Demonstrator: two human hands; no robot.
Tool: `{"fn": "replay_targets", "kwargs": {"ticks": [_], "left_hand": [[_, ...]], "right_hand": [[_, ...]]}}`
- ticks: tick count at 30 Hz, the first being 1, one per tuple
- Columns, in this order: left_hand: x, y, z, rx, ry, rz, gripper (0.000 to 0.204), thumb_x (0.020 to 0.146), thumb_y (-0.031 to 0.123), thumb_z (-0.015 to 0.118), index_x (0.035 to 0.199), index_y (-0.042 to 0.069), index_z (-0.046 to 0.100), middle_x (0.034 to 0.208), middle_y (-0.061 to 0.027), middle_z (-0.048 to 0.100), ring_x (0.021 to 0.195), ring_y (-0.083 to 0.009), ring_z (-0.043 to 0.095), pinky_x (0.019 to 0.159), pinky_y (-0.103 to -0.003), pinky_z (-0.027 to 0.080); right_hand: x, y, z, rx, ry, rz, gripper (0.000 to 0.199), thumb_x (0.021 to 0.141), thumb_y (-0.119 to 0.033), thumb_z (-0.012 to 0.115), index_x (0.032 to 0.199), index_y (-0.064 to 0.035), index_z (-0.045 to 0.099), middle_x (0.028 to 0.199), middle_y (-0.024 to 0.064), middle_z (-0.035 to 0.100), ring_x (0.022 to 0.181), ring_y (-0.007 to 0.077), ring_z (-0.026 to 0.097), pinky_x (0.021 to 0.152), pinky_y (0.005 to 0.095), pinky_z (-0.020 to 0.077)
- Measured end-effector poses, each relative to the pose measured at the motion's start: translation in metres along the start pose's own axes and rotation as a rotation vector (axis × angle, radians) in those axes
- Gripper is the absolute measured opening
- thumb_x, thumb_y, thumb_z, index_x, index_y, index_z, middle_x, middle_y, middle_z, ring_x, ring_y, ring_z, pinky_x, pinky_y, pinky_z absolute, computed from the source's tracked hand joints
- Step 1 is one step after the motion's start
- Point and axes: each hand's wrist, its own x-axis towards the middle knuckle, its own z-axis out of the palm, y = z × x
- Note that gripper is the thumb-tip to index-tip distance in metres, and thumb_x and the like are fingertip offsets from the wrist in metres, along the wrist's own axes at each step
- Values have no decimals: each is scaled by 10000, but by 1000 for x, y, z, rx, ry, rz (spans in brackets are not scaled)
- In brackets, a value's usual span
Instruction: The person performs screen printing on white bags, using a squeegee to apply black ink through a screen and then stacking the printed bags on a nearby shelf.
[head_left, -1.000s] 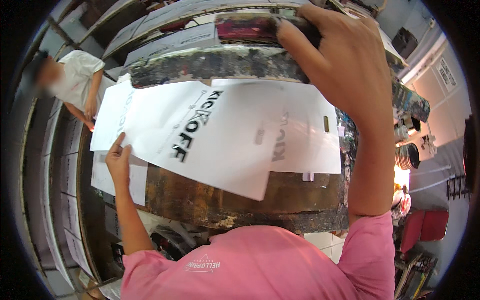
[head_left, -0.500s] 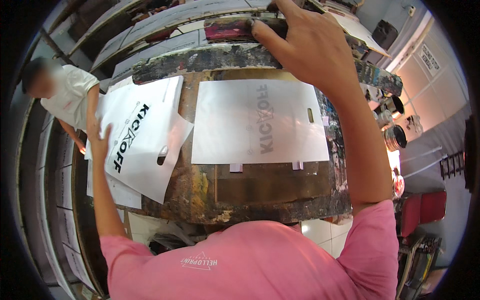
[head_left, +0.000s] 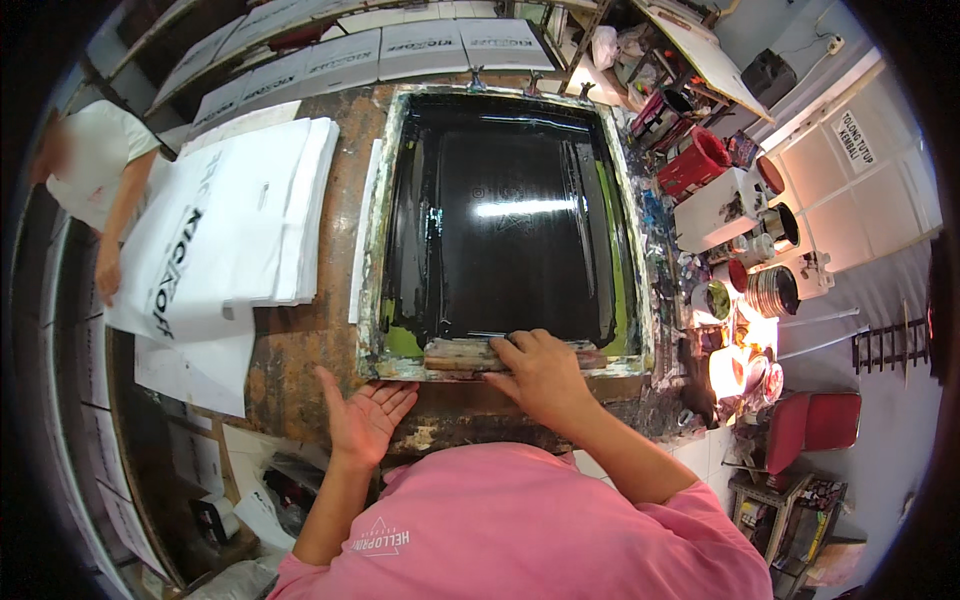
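A screen-printing frame [head_left: 642, 300] with a paint-crusted rim lies flat on the worktable, its mesh [head_left: 500, 250] dark and wet with black ink. Across the frame's near end rests a squeegee [head_left: 460, 355] with a worn wooden handle. My right hand [head_left: 548, 375] grips the squeegee toward its right part, fingers over the top. At the frame's near left corner is my left hand [head_left: 365, 420], palm up with fingers stretched, the tips by the rim. Whatever lies beneath the frame is mostly hidden; a white edge [head_left: 362, 240] sticks out along its left side.
A stack of printed white bags [head_left: 235, 215] covers the left of the stained table [head_left: 290, 350]. A co-worker's hand [head_left: 108, 270] touches that stack. Paint tins and tubs [head_left: 770, 290] crowd the right side. Behind, racks [head_left: 340, 60] hold more printed bags.
The frame has come down over the bag on the table. My right hand has moved from its raised far edge to the squeegee. My left hand has left the bag stack for the frame's corner.
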Motion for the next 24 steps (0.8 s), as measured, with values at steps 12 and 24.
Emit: {"fn": "replay_targets", "kwargs": {"ticks": [12,24], "left_hand": [[14,-2,-5,110,211,10,1324,750,1025,368,1305,-176,401,1156,-303,631,1098,-426,667,1029,-539,532],[9,-11,-14,187,-92,190,1141,908,914,215,1356,-94,505,1237,-237,688,1160,-353,675,1096,-529,473]], "right_hand": [[189,127,36,-170,356,-166,403,821,-330,812,1107,-107,635,1023,101,612,974,329,618,780,455,552],[351,212,-28,-288,270,-179,452,972,-552,600,1072,-123,706,1006,130,706,962,358,705,797,500,568]]}}
